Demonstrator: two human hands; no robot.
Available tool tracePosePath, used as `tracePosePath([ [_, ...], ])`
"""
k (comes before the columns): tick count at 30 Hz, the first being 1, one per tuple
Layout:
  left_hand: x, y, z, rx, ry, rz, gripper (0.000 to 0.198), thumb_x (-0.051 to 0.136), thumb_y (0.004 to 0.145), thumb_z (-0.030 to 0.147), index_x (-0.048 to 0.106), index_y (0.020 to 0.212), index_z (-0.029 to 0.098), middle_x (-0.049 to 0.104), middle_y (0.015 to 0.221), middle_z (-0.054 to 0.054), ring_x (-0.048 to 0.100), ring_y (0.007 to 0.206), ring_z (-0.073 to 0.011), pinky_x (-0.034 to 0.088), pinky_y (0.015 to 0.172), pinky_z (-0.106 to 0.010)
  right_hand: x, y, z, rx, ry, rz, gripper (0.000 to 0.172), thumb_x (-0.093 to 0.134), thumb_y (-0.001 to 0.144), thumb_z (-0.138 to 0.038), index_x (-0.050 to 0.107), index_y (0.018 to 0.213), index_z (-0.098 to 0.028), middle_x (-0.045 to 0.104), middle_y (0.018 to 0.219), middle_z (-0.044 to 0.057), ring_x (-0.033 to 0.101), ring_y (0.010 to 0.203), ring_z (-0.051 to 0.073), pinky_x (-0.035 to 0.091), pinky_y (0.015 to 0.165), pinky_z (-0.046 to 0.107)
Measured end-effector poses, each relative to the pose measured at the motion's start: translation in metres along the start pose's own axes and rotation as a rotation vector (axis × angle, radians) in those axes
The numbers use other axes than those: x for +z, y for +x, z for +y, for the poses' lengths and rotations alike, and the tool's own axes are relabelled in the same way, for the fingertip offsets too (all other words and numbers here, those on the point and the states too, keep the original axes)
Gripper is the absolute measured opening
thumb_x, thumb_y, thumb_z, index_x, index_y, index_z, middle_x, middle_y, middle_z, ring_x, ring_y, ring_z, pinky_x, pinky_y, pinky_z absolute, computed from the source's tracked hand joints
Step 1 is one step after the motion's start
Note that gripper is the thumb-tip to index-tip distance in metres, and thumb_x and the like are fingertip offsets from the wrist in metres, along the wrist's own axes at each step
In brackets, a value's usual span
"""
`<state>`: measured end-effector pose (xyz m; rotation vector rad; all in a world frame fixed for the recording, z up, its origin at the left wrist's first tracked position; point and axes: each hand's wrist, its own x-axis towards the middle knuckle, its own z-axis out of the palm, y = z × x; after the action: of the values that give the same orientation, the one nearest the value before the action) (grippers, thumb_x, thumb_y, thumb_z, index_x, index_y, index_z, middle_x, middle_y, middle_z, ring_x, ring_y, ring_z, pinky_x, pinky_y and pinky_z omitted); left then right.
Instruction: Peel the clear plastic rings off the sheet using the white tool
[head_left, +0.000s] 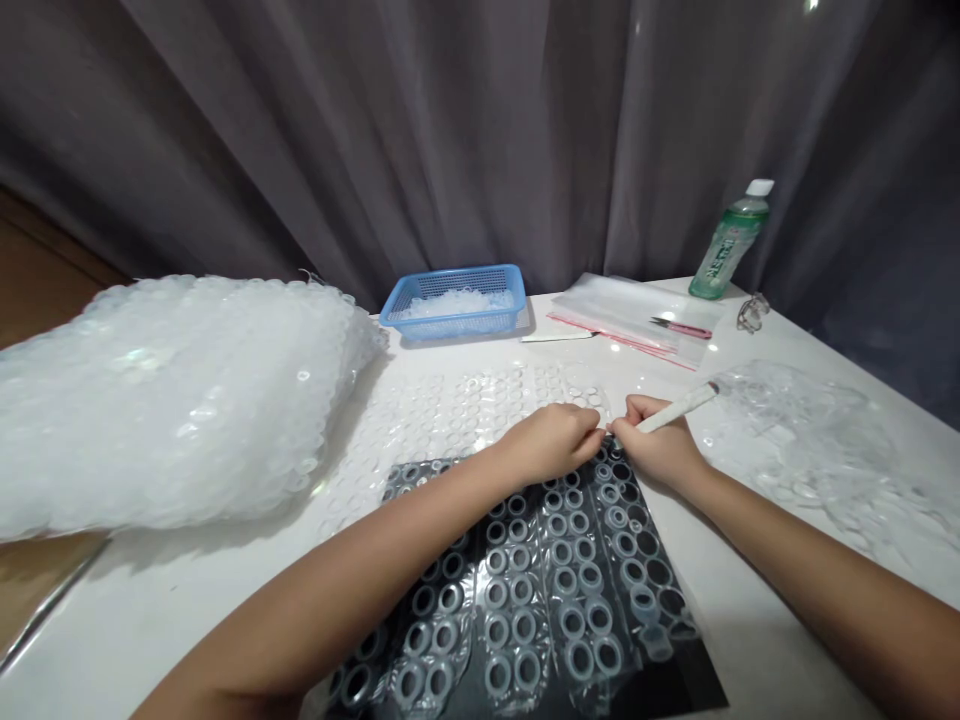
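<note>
Black backing (679,685) lies under clear ring-studded film (517,590) to show it up, while my left hand (547,443) pinches its edge and my right hand (656,450) grips a white pen (675,412).

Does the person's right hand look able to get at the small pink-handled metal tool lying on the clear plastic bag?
Probably yes. The right hand is near the pink-handled metal tool, and nothing seems to stand between them. But its fingers hold a white cylindrical tool, which may need setting down first.
</note>
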<state>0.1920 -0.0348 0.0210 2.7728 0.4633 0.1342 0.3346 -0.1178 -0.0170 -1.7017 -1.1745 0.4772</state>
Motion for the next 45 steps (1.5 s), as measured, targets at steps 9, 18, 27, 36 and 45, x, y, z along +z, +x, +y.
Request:
tracePosePath([
  [9,0.004,0.004,0.004,-0.029,0.167,-0.182,0.026,0.037,0.089,0.036,0.051,0.100,0.018,0.063,0.077,-0.006,0.060,0.069,-0.0192,0.041,0.056,-0.025,0.002,-0.001,0.002,-0.030,-0.027,-0.034,0.026,0.048,0.061,-0.018,0.026,0.047,-0.020,0.026,0.043,-0.007,0.027,0.045,0.008,0.020,0.042,0.022],
  [18,0.006,0.003,0.005,0.038,0.116,-0.146,0.023,0.038,0.089,0.029,0.058,0.092,0.017,0.064,0.079,-0.005,0.060,0.071,-0.0165,0.042,0.061,-0.025,-0.002,-0.004,0.002,-0.038,-0.129,-0.132,0.025,0.048,0.064,-0.020,0.027,0.049,-0.020,0.029,0.044,-0.006,0.031,0.045,0.008,0.022,0.043,0.021],
  [27,0.007,-0.006,-0.010,-0.087,-0.638,0.033,0.018,0.036,0.089,0.031,0.047,0.087,0.017,0.051,0.070,0.003,0.050,0.055,-0.0079,0.043,0.053,-0.021,-0.005,0.000,-0.002,-0.033,-0.186,-0.188,0.025,0.048,0.064,-0.020,0.027,0.050,-0.020,0.029,0.045,-0.006,0.030,0.045,0.008,0.021,0.043,0.022],
  [36,0.003,-0.008,0.005,-0.083,-0.451,-0.018,0.017,0.048,0.077,0.024,0.042,0.063,0.016,0.046,0.057,0.004,0.049,0.056,-0.0088,0.037,0.054,-0.021,-0.020,-0.011,-0.004,0.054,0.026,-0.160,0.024,0.050,0.065,-0.017,0.029,0.052,-0.020,0.032,0.046,-0.007,0.031,0.047,0.008,0.021,0.043,0.021],
  [45,0.003,-0.008,0.015,0.077,0.021,-0.174,0.020,0.047,0.084,0.025,0.055,0.100,0.017,0.062,0.079,-0.005,0.056,0.069,-0.0144,0.038,0.058,-0.022,-0.015,-0.023,0.003,0.098,0.055,-0.139,0.024,0.049,0.066,-0.019,0.030,0.051,-0.020,0.040,0.042,-0.007,0.038,0.044,0.009,0.028,0.044,0.021],
])
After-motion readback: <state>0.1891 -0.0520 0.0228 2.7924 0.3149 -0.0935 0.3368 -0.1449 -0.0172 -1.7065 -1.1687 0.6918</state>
